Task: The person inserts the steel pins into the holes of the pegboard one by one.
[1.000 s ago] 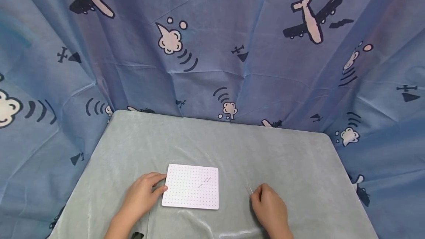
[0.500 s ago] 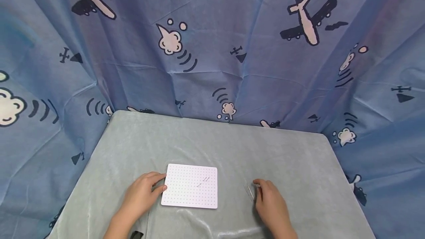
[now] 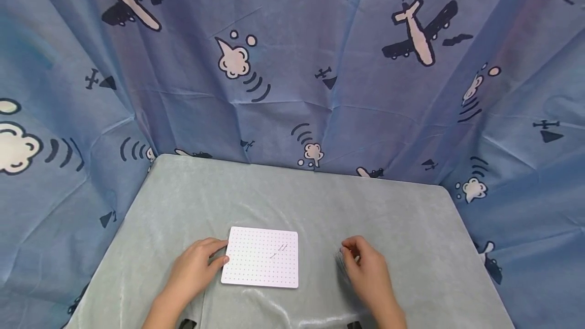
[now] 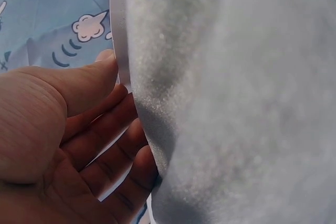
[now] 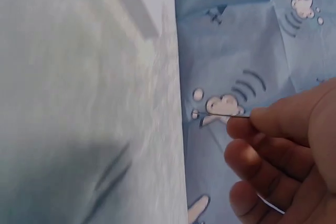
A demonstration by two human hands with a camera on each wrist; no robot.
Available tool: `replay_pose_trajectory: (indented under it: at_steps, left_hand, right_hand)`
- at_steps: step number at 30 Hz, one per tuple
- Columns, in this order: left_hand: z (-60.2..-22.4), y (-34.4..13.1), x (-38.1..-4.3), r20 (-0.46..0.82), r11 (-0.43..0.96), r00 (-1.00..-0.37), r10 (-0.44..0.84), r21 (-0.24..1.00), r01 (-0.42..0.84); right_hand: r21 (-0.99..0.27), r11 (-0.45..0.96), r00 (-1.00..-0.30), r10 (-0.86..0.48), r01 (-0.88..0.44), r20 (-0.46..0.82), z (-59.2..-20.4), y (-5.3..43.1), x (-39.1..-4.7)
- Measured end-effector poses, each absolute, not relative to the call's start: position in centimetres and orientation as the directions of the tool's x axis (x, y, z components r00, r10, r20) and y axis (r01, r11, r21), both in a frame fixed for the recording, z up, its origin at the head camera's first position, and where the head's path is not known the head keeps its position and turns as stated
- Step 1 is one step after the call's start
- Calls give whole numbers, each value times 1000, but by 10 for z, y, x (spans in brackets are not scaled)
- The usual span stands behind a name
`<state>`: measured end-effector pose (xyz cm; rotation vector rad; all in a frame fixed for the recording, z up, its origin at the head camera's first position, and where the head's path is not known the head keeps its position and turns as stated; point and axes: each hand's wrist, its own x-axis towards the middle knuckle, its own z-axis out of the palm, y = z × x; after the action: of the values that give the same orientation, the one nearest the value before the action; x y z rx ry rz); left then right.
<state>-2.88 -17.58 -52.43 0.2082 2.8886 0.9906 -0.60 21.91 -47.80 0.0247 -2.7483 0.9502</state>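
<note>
The thin metal pin [image 5: 227, 115] sits pinched at the fingertips of our right hand [image 3: 367, 273], fingers curled round it, lifted just off the grey cloth [image 3: 283, 197] to the right of the white pegboard [image 3: 261, 257]. More pins [image 5: 113, 174] lie on the cloth below that hand, blurred in the wrist view. On the board two or three pins [image 3: 279, 251] already lie near its upper right part (we cannot tell whether they are seated in holes or only resting on top).

Our left hand [image 3: 196, 267] rests flat on the cloth with fairly straight fingers touching the board's left edge; it grips nothing.

To do this well, we judge that we should keep the pinch close to the pin's end so its free length shows, bring it over the board slowly, and hold it steady against a hole before letting go. The left hand should press the board's edge firmly, since the soft cloth may let it slide. A loose pinch risks dropping so fine a pin into the folds.
</note>
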Motion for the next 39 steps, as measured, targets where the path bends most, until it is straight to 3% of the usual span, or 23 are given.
replay_pose_trajectory:
  at_steps: [5,13,23,39]
  left_hand:
    - [-526,-175,-29,-32,787,-989,147,609,97]
    - [-523,-175,-29,-32,781,-987,155,617,103]
    - [-524,-175,-28,-43,783,-989,142,617,85]
    - [-526,-175,-28,-35,780,-990,138,620,87]
  right_hand:
    - [-680,705,-951,23,-202,307,-475,198,-11]
    - [-677,587,-878,-134,-444,459,-484,171,-18]
    - [-700,587,-907,-171,-407,384,-495,142,-19]
    - [-636,638,-890,-189,-433,416,-517,122,-23]
